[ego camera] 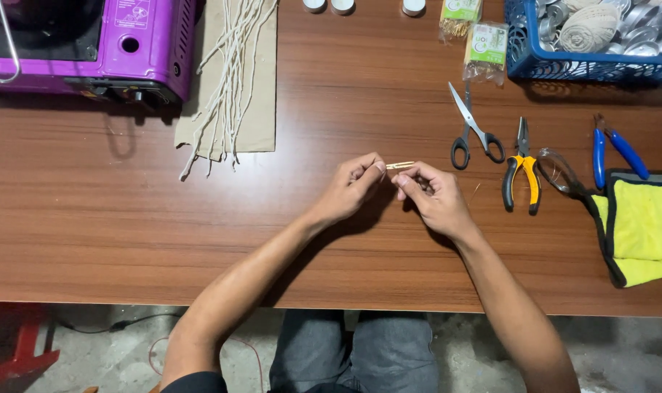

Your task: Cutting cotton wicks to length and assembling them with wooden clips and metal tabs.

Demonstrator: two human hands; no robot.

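Head view: over a wooden tabletop (127, 218), the left hand (349, 191) and right hand (433, 196) meet, fingertips pressed together on a short pale stick (399, 166) lying left-to-right between them; scissors (473, 131) and yellow-handled pliers (521, 171) rest just right

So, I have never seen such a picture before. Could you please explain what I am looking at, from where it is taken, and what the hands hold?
There is no machine here. A person sits at a wooden table, and a camera on their head looks down. The left hand and right hand together pinch a small pale stick between the fingertips. To the right lie scissors, yellow-handled pliers, blue-handled pliers and a yellow cloth. A blue basket at top right holds small metal cups. At top left stand a purple stove and white cords on cardboard.
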